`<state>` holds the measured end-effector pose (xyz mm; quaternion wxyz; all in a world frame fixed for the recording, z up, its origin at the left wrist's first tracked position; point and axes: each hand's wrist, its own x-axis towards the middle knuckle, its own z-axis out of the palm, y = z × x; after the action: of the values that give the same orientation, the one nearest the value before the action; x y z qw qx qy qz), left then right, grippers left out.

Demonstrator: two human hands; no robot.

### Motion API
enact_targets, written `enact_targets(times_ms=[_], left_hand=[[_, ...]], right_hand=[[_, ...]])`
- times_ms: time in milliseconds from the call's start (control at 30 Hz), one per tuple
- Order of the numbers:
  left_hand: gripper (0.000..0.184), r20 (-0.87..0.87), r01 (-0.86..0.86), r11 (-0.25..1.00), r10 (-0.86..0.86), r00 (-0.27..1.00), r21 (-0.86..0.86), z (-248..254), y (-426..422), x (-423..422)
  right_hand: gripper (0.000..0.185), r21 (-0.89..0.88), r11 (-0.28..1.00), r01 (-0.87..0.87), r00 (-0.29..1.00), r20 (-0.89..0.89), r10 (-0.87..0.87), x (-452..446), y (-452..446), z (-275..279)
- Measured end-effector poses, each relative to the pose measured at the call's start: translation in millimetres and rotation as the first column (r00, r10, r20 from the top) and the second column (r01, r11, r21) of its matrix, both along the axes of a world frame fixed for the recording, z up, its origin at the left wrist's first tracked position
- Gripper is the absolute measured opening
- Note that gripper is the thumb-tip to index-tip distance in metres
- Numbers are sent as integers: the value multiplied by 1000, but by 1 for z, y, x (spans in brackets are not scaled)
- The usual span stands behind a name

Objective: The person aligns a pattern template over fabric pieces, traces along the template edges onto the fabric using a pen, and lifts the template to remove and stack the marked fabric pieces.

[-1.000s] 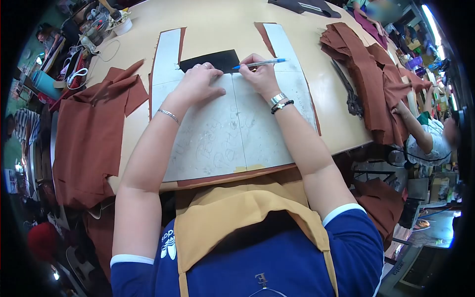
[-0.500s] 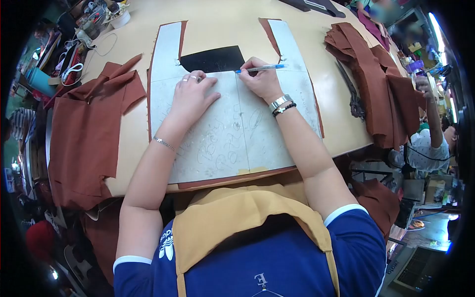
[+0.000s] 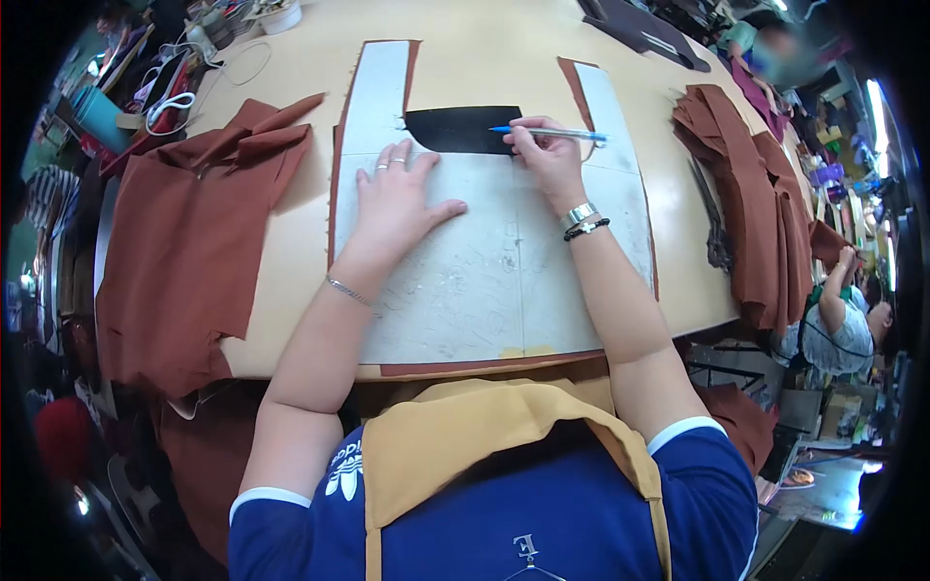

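Note:
A white apron-shaped pattern board (image 3: 455, 290) lies on the table over rust-brown fabric (image 3: 436, 368), which shows along its edges. My left hand (image 3: 397, 203) rests open on the board's upper left, fingers spread and thumb out. In my right hand (image 3: 550, 167) is a blue-tipped pen (image 3: 581, 134), its tip pointing left over a black piece (image 3: 455, 128) in the gap between the board's two arms. Whether the tip touches the black piece I cannot tell.
Folded rust-brown fabric lies at the left (image 3: 184, 242) and at the right (image 3: 741, 194). Dark scissors (image 3: 715, 218) are beside the right pile. A dark flat piece (image 3: 644, 34) sits at the table's far edge. Other people (image 3: 833, 320) are at the right.
The view has shifted, so the table's things appear farther right. My left hand's fingers have spread flat. My right hand has moved the pen from the board's top edge to over the black piece.

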<state>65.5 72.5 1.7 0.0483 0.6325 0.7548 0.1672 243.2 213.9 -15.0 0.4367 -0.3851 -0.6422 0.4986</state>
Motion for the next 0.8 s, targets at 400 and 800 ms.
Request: enact_targets(times_ms=[400,800], left_hand=[[85,-32,-1,997,-2,999,-75,6,2,0],[95,-28,-8,995,5,1000,-97,3,3,2]], right_hand=[[16,214,965,-152,982,146,122,-101,2,-8],[14,201,948,-247,941,283,185,-101,6,-14]])
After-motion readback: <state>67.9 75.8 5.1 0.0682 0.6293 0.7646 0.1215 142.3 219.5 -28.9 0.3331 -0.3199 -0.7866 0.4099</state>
